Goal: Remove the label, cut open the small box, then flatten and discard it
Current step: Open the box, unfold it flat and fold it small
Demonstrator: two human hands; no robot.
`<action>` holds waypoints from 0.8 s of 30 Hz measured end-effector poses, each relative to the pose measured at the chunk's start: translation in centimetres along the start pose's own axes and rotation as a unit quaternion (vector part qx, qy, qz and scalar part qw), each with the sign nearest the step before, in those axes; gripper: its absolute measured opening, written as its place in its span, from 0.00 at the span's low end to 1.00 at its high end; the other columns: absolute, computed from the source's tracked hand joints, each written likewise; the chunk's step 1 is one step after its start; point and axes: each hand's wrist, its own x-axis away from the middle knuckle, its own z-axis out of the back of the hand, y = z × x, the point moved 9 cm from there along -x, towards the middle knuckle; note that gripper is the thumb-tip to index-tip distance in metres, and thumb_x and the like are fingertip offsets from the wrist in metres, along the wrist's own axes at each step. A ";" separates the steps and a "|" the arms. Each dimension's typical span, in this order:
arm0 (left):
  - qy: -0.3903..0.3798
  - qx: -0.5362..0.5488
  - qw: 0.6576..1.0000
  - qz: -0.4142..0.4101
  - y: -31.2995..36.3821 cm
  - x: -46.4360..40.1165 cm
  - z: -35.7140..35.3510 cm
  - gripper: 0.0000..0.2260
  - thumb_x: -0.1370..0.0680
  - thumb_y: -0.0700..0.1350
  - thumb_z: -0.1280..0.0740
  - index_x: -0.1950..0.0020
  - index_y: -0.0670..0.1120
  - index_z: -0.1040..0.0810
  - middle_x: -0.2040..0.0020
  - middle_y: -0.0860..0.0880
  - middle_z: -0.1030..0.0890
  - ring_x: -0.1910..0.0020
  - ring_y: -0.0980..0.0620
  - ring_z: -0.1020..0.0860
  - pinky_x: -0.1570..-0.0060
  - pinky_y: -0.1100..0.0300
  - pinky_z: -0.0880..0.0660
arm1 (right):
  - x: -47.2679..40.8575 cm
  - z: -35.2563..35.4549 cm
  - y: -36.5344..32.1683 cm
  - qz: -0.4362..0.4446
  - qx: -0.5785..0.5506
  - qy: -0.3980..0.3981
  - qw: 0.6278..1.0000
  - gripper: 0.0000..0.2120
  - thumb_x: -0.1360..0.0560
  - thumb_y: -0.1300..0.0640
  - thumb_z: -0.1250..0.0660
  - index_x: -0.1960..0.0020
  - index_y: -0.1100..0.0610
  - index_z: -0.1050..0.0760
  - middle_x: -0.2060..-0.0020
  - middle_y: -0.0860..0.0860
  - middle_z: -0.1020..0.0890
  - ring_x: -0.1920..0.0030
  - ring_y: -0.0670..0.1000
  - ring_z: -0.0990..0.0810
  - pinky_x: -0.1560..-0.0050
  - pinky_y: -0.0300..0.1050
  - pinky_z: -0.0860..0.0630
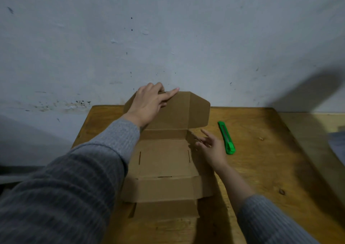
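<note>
A brown cardboard box (164,159) lies opened out on the wooden table (261,169), its base and front flaps nearly flat. Its lid panel stands up at the far side against the wall. My left hand (149,103) rests on the upper left of that lid, index finger stretched along its top edge, the other fingers curled over it. My right hand (212,146) touches the small right side flap of the box with fingers spread. No label is visible on the box.
A green utility knife (226,138) lies on the table just right of my right hand. A stained grey wall (168,38) stands directly behind the table. The table's left edge drops off beside my left sleeve.
</note>
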 end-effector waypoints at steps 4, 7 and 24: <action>0.005 0.021 1.000 -0.005 -0.2 0.2 0.0 0.25 0.21 0.42 0.36 0.26 0.58 0.36 0.49 0.45 0.27 0.52 0.45 0.31 0.49 0.52 0.36 | -1.6 1.2 -0.6 0.021 0.049 0.049 0.997 0.14 0.25 0.63 0.33 0.40 0.54 0.22 0.48 0.47 0.19 0.48 0.41 0.25 0.49 0.31 0.29; -0.002 0.024 1.000 -0.009 0.0 0.2 -0.5 0.25 0.20 0.42 0.37 0.26 0.58 0.37 0.49 0.45 0.28 0.52 0.45 0.31 0.48 0.52 0.36 | -3.1 1.6 -0.8 0.025 0.055 0.066 0.996 0.09 0.26 0.62 0.32 0.46 0.56 0.19 0.52 0.49 0.17 0.50 0.46 0.21 0.46 0.41 0.26; 0.062 -0.031 0.997 -0.015 3.6 5.4 2.1 0.29 0.24 0.39 0.33 0.27 0.58 0.34 0.48 0.45 0.24 0.50 0.44 0.27 0.49 0.49 0.32 | 1.4 4.8 -5.6 0.112 -0.120 0.079 0.983 0.20 0.22 0.52 0.36 0.31 0.44 0.31 0.39 0.51 0.21 0.39 0.46 0.24 0.35 0.47 0.27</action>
